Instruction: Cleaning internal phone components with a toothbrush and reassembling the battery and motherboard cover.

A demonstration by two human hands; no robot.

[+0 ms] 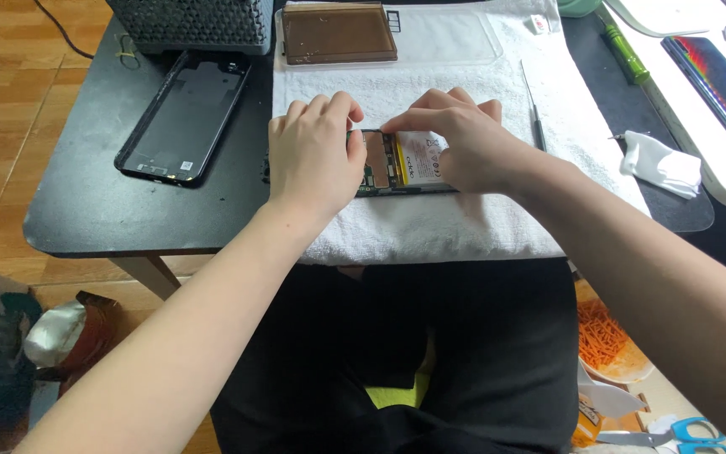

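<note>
Two hands at frame centre: left hand (314, 155) and right hand (462, 141), fingers curled, press an opened phone body with exposed battery (403, 164). It lies on a white towel (430, 223) over a black table (86, 202).

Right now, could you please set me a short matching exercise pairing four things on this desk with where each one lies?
Things:
1. opened phone
2. black phone frame
3. brown tray
4. green-handled tool

Places:
A. far edge of the white towel
B. under both hands, left hand and right hand
C. right of the towel, on the dark mat
D. left of the towel, on the black table

Pairs: 1-B, 2-D, 3-A, 4-C
</note>
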